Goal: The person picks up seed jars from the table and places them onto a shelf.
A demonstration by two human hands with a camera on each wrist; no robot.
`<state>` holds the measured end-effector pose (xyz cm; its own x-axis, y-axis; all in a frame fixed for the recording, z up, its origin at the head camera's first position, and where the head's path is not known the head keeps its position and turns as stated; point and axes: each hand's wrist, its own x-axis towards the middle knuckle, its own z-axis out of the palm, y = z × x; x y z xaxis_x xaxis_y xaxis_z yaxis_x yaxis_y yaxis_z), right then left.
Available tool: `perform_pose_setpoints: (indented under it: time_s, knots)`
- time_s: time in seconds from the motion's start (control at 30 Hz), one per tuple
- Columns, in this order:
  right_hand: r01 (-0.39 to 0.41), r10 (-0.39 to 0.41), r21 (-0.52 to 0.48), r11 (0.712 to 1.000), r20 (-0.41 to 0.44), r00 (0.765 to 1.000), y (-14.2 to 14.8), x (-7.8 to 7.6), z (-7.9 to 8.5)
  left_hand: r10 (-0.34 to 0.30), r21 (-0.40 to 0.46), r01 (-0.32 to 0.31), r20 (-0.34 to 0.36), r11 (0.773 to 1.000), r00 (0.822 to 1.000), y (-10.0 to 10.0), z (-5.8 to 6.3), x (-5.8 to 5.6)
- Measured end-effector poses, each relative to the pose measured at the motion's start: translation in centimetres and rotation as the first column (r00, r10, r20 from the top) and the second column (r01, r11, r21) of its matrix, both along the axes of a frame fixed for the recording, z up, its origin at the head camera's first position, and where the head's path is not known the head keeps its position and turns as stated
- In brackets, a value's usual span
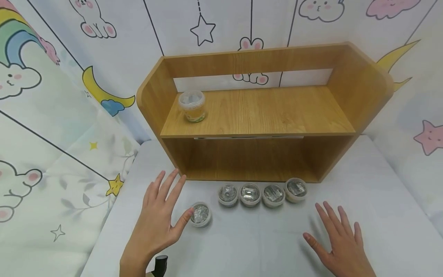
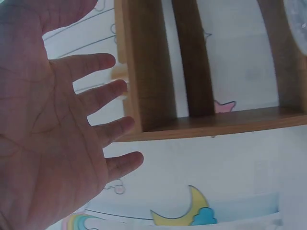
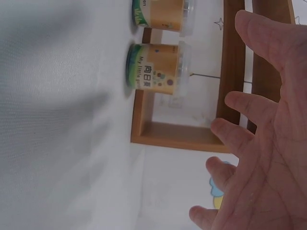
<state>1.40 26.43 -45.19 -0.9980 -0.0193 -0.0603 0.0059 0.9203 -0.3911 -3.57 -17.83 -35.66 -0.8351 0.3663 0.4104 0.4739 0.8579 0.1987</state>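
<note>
My left hand (image 1: pixel 157 219) is held above the table with its fingers spread and nothing in them. Its thumb tip overlaps the rim of a small lidded cup (image 1: pixel 201 215) in the head view. Off to the right, my right hand (image 1: pixel 340 240) hovers palm down, fingers apart, also holding nothing. Nearest to it is the cup (image 1: pixel 295 189) at the right end of a row of several such cups (image 1: pixel 250 195). The right wrist view shows a cup (image 3: pixel 156 68) with a printed orange and green label and a clear lid.
A two-tier wooden shelf (image 1: pixel 263 111) stands at the back of the white table (image 1: pixel 242 246). On its upper tier, at the left, sits another lidded cup (image 1: pixel 192 107). A short black post (image 1: pixel 160 265) shows beside my left wrist. Patterned cloth (image 1: pixel 69 154) hangs around the table.
</note>
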Motion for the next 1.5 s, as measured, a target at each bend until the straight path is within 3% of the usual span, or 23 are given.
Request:
perform_pose_setpoints:
  time_s: [0.37, 0.77, 0.97, 1.27, 1.5]
  knots:
    - [0.001, -0.001, 0.007, 1.0, -0.02, 1.0, 0.1, -0.1, 0.1, 0.08, -0.007, -0.08, 0.074, 0.997, 0.994, 0.1, -2.9, 1.6]
    - [0.002, -0.002, 0.002, 1.0, -0.003, 1.0, 0.2, -0.2, 0.0, 0.119, 0.032, -0.125, 0.141, 0.992, 0.983, 0.3, -5.7, 2.9]
    - [0.004, -0.004, 0.0, 1.0, 0.001, 1.0, 0.3, -0.3, 0.0, 0.162, 0.012, -0.166, 0.16, 0.986, 0.974, 0.0, -6.3, 3.3]
    - [0.004, -0.004, -0.001, 1.0, -0.023, 1.0, 0.3, -0.2, -0.1, 0.157, 0.018, -0.163, 0.181, 0.986, 0.971, 0.0, -6.9, 3.5]
    - [-0.005, 0.003, -0.021, 1.0, -0.091, 0.996, 0.2, -0.5, -0.1, 0.168, -0.004, -0.171, 0.203, 0.985, 0.965, 0.2, -7.1, 3.4]
